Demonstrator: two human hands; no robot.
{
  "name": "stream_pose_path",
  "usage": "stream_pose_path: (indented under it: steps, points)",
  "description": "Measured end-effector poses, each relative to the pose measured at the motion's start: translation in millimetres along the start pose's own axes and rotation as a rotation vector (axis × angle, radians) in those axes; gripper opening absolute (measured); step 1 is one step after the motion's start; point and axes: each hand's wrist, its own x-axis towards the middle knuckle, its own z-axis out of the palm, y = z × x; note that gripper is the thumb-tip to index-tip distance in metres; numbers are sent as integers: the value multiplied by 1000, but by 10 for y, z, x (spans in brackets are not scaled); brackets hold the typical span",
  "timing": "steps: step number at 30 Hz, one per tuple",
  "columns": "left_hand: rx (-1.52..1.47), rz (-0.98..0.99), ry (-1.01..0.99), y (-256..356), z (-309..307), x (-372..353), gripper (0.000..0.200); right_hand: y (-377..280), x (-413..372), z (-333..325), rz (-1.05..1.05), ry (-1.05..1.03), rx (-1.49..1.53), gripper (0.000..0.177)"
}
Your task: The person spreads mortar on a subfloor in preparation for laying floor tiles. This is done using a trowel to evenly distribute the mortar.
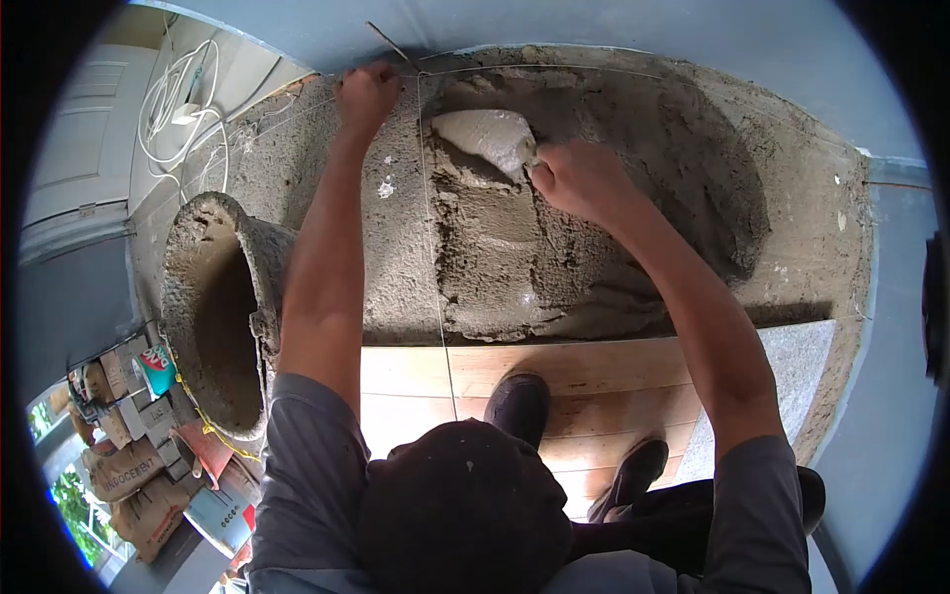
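My right hand [586,178] grips a trowel by its handle. The trowel blade [485,137], smeared with mortar, lies against the wet mortar [633,188] spread over the floor. Near the foot of the back wall, my left hand [368,96] is closed, its fingers pinched at the thin string [475,68] that runs along that wall. A second string [428,208] crosses it and stretches toward me along the left edge of the mortar bed. A thin rod [386,42] stands out beside my left hand.
A mortar-crusted bucket [210,317] lies tipped beside my left arm. Wood-look tiles [574,381] and a grey tile [762,386] border the mortar on my side. Cement bags [121,465], boxes and a white cable [163,109] are at the left. Blue-grey walls [594,25] enclose the back and right.
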Motion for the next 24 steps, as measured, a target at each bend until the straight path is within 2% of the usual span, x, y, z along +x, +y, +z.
stream_pose_path:
  steps: [7,10,13,16,19,22,24]
  points:
    - [-11,10,60,104,-13,-55,17,10,458,-183,141,-19,40,34]
    - [25,29,38,70,70,-49,15,-22,137,-205,166,-3,117,36]
    - [36,63,77,68,106,-69,15,24,-156,-129,160,-17,35,37]
    - [-70,67,7,14,163,-50,17,72,-91,-201,249,-87,81,37]
    - [-202,20,-84,48,131,-122,21,44,-78,-168,264,-53,111,38]
    - [-402,-25,-103,24,160,-192,24,22,-182,-207,272,-105,225,37]
    - [-394,-90,-109,49,144,-213,28,15,-185,-213,298,-117,286,37]
